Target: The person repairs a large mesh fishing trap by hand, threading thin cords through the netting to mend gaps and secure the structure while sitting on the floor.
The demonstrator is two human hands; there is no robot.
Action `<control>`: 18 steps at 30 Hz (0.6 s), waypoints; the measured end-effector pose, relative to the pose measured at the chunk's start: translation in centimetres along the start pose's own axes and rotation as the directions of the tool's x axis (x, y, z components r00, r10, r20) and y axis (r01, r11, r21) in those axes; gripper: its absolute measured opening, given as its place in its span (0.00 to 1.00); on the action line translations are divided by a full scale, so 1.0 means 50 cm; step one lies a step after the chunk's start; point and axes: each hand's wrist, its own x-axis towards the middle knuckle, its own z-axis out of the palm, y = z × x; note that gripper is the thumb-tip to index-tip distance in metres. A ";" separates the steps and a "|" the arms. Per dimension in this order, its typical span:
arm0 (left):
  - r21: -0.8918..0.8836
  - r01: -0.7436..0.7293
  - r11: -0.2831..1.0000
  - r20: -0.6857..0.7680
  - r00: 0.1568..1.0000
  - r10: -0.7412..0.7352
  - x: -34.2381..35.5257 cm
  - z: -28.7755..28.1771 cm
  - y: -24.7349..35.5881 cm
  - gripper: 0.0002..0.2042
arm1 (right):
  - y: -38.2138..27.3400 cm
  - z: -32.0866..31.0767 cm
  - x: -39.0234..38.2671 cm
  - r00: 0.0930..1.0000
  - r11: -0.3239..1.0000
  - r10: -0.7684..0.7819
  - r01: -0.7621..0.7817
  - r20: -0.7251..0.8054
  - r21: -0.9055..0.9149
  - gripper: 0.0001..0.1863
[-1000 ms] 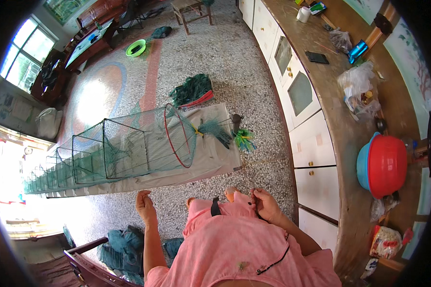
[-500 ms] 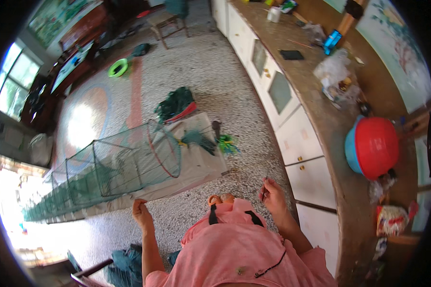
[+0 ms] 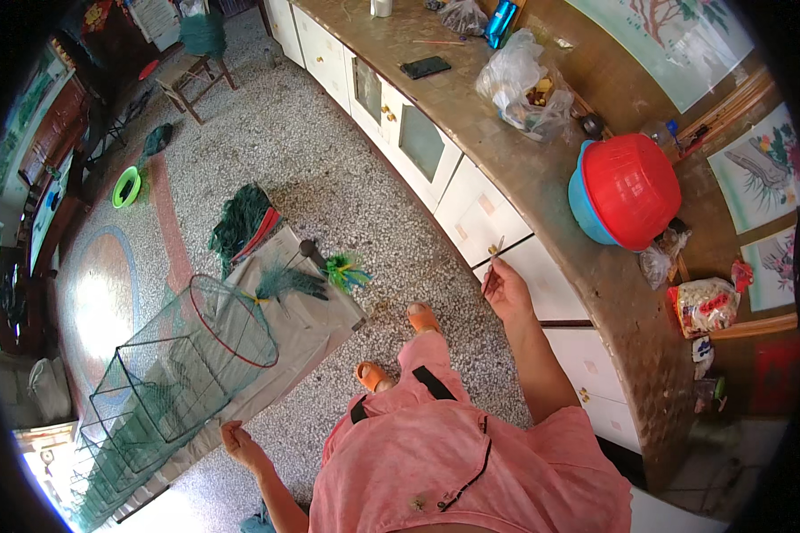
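Since a second ago, you have stood and swung toward the bench [image 3: 542, 191], so the net cage [image 3: 173, 369] now lies off to your left on its pale sheet [image 3: 316, 324]. Your right hand [image 3: 507, 289] has risen in front of the cabinet drawers, its grip pinched together on a thin stick [image 3: 492, 265]. Your left hand [image 3: 240, 444] hangs low beside the sheet's edge, fingers loosely apart, holding nothing. You look to be leaving the net work for the bench.
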 end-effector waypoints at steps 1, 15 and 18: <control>-0.005 -0.010 1.000 0.006 1.000 0.010 0.003 0.005 -0.001 0.09 | -0.014 -0.003 0.028 1.000 1.000 -0.014 0.014 -0.011 0.012 0.05; 0.330 0.089 0.940 -0.440 0.895 0.069 0.034 0.076 -0.004 0.08 | -0.268 0.010 0.398 0.993 0.991 -0.093 0.099 -0.072 0.094 0.03; 0.505 0.231 0.831 -0.474 0.880 0.044 0.039 0.097 0.053 0.08 | -0.300 -0.020 0.457 0.991 0.993 -0.049 0.062 -0.123 0.100 0.04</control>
